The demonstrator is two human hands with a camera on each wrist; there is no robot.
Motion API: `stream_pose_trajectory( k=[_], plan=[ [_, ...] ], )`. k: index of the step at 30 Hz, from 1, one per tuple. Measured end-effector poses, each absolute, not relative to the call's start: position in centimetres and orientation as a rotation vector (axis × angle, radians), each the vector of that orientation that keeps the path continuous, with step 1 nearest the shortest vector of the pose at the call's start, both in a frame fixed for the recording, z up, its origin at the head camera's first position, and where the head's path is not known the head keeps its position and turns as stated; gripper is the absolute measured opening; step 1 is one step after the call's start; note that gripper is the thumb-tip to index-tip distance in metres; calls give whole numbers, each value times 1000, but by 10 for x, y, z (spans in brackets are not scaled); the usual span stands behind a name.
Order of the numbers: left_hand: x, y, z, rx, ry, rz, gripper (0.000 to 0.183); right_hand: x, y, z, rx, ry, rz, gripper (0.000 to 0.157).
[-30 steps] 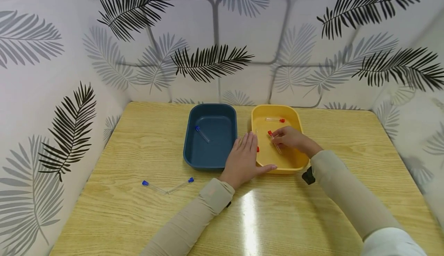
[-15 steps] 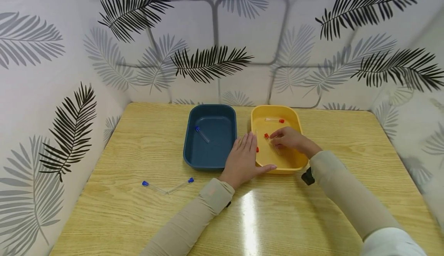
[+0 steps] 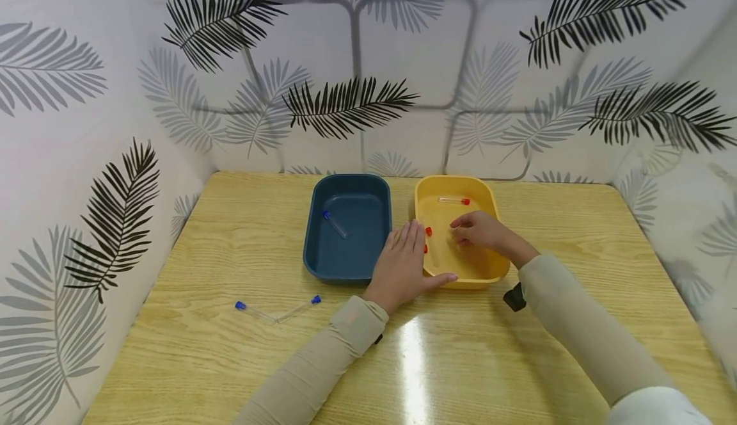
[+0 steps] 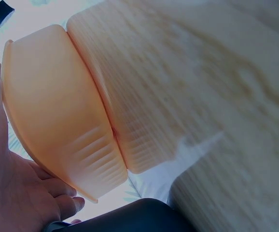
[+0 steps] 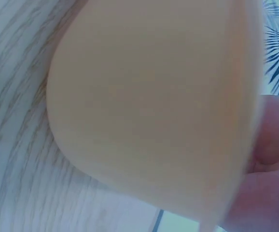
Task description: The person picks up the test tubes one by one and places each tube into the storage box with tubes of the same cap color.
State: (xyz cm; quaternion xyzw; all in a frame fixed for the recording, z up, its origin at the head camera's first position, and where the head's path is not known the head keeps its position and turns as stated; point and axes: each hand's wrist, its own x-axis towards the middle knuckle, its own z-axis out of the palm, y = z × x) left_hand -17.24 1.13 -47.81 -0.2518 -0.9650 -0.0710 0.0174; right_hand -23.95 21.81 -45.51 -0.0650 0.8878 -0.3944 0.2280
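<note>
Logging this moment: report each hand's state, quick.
Left hand: open, resting against the yellow tray.
Right hand: open, loosely curled inside the yellow tray, holding nothing visible.

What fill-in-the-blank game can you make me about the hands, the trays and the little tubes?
1. The right hand reaches into the ____ tray.
2. The three caps showing in that tray are all ____.
3. The two test tubes lying on the wooden table have ____ caps.
4. The number of test tubes showing in the dark blue tray is ____.

Missing words: yellow; red; blue; one.
</note>
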Motion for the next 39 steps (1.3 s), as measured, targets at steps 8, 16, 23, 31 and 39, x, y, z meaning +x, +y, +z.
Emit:
stream_pose_trajectory(
  k=[8,16,23,31,39],
  plan=[
    [-172,12,-479,-782,-3001,-226,110,-221,229,-447,-306,2537,-1124,35],
    [-172,13,-482,-778,-3000,-227,110,-208,239,-453,-344,2593,-1279,31],
    [-173,11,-480,-778,-3014,-223,112,-205,235,-458,-369,2639,-1341,27],
    [-174,3,-470,-825,-2987,-328,96,-203,233,-461,-456,2714,-1343,27],
    [-167,-35,-433,-834,-2872,-500,69,-190,219,-448,-504,2875,-1251,24]
  ],
)
